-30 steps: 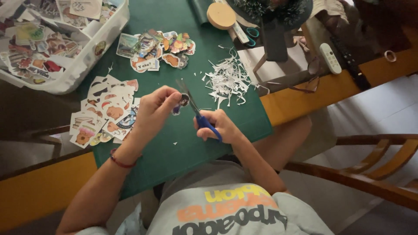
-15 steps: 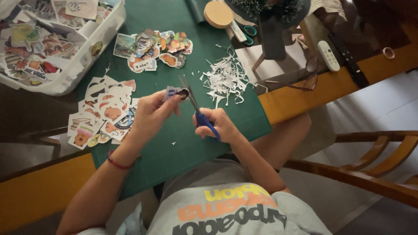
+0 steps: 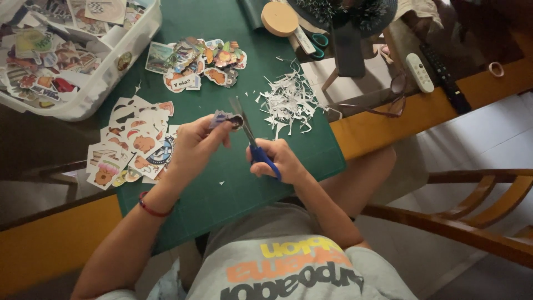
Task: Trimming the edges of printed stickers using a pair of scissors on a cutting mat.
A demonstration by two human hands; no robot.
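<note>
- while the left hand [image 3: 191, 145] pinches a small sticker cut-out [image 3: 225, 118] between thumb and fingertips, it holds the piece up over the green cutting mat [image 3: 233, 183], just in front of the person's chest.
- gripped around the blue handles, the right hand [image 3: 277, 160] holds the scissors [image 3: 251, 143]; its fingers are curled through and about the loops, and the blades point up and away, their edges meeting the cut-out at its right side.
- whether the blades are fully closed cannot be told, as they look narrow and close together.
- a red bracelet [image 3: 151, 209] sits on the left wrist.
- left of the hands, a spread of uncut stickers with white borders [image 3: 130, 147] lies flat on the mat, near the left hand but not touching it.
- further up the mat sits a pile of trimmed colourful stickers [image 3: 194, 61], well apart from the hands.
- to the right of that pile, a heap of white paper trimmings [image 3: 288, 103] lies near the mat's right edge, just beyond the scissor tips.
- a clear plastic bin [image 3: 119, 53] full of more stickers stands at the upper left, overlapping the mat's corner.
- a round wooden disc [image 3: 279, 18], a second pair of scissors with teal handles [image 3: 317, 44], a white remote [image 3: 418, 72] and a pair of glasses [image 3: 383, 103] lie beyond the mat on the right.
- a wooden chair [image 3: 472, 222] stands at the lower right.
</note>
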